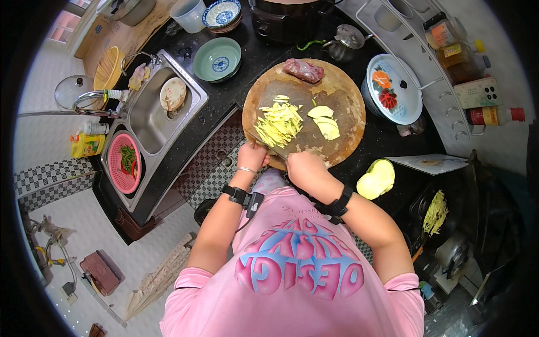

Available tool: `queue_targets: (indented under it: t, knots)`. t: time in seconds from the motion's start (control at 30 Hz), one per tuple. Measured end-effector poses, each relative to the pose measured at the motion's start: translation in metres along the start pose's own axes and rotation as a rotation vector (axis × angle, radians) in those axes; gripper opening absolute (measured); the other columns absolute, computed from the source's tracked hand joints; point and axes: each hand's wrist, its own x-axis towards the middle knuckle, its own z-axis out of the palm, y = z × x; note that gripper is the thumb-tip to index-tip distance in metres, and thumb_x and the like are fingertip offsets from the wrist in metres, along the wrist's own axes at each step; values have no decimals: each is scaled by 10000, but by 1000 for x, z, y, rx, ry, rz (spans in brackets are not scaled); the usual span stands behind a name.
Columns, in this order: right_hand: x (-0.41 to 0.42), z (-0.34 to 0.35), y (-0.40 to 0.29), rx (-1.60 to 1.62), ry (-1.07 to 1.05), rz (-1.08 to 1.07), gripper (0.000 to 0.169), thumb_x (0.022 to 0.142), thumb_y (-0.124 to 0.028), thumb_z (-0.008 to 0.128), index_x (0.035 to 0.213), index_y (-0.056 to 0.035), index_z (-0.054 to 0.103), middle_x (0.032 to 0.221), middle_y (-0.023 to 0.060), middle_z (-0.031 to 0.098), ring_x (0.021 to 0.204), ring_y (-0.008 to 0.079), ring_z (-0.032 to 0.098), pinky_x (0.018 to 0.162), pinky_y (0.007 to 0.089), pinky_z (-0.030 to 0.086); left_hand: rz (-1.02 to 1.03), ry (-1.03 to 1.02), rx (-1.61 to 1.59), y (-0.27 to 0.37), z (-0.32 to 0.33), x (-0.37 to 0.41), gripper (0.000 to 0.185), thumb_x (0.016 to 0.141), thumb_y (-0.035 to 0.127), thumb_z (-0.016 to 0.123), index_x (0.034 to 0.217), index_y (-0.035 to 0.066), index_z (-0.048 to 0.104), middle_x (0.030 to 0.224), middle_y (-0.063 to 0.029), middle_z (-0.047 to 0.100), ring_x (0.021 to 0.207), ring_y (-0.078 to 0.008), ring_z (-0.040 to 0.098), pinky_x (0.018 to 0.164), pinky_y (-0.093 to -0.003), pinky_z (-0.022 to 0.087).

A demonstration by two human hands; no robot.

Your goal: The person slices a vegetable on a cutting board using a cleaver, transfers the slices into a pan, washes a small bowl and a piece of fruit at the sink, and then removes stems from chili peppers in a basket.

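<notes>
My right hand (309, 170) is closed around a kitchen knife at the near edge of a round wooden chopping board (347, 126). The knife's blade (269, 146) is seen nearly edge-on, slanting up to the left. My left hand (252, 156) is curled against the near side of the blade, its grip partly hidden. Just beyond the blade lies a heap of pale green vegetable shreds (278, 124). To their right are a few flat slices (324, 122) of the same vegetable. A piece of raw meat (304, 70) rests at the board's far edge.
A cut pale green squash (376, 179) sits right of the board, near a wok with shreds (436, 212). An enamel basin (392, 89) and a metal pot (347, 42) stand beyond. Leftward are a green bowl (217, 60), sink (145, 126) and pink colander (124, 162) with cut peppers.
</notes>
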Motion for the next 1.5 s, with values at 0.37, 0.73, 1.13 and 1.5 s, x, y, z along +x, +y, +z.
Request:
queue_targets:
  t: [0.37,0.73,1.13,1.5]
  knots:
    - [0,-13,-6,-28,-118,41,162,787,-61,552,809,2,699,789,244,670,767,383,681,680,465,545,53,13,-108,-18,-1,5,92,839,-3,588,794,-13,508,703,-126,637,543,-178,636,492,-262,529]
    - [2,9,4,3,-25,-5,235,845,-143,541,739,13,682,701,238,648,702,404,663,636,491,532,21,29,-73,-4,2,-4,94,882,40,587,888,-37,533,742,-118,649,570,-180,650,509,-263,543]
    - [17,8,-4,25,17,22,163,789,-74,551,788,-1,697,773,226,678,750,374,686,668,450,555,-32,14,-120,-12,-3,-3,71,883,32,568,898,-36,582,772,-124,675,596,-171,668,521,-248,551]
    - [5,2,-7,-7,-15,-32,166,785,-68,542,769,17,684,759,245,665,720,391,677,663,468,548,-24,3,-132,-15,-1,-2,130,904,47,569,981,-55,593,794,-124,678,589,-168,665,545,-262,571]
